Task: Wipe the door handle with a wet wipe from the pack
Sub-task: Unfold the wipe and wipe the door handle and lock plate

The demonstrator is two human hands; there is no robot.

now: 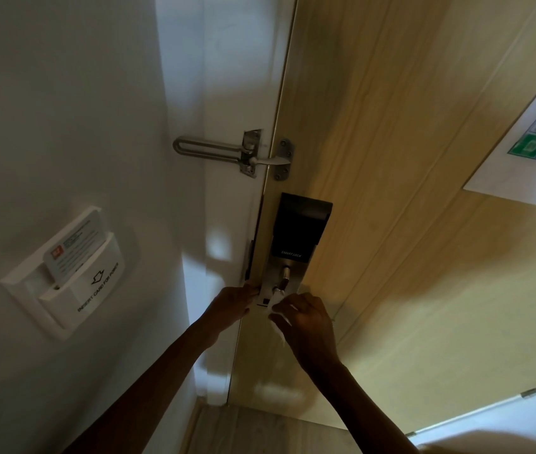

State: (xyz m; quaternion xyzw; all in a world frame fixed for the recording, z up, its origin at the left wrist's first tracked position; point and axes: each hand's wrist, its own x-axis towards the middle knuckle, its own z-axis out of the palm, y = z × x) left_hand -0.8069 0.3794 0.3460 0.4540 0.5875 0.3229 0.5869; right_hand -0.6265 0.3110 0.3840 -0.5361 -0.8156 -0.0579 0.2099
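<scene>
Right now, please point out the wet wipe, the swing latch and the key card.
wet wipe (278, 317): head view, white fold under the right hand.
swing latch (207, 148): head view, looped bar.
key card (75, 247): head view, printed face.

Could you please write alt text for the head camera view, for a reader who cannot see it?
A person's right hand holds a white wet wipe at the door handle of a smart lock on a wooden door, while the left hand holds what seems to be the pack. A swing latch sits above; a key-card holder is on the wall to the left.
</scene>
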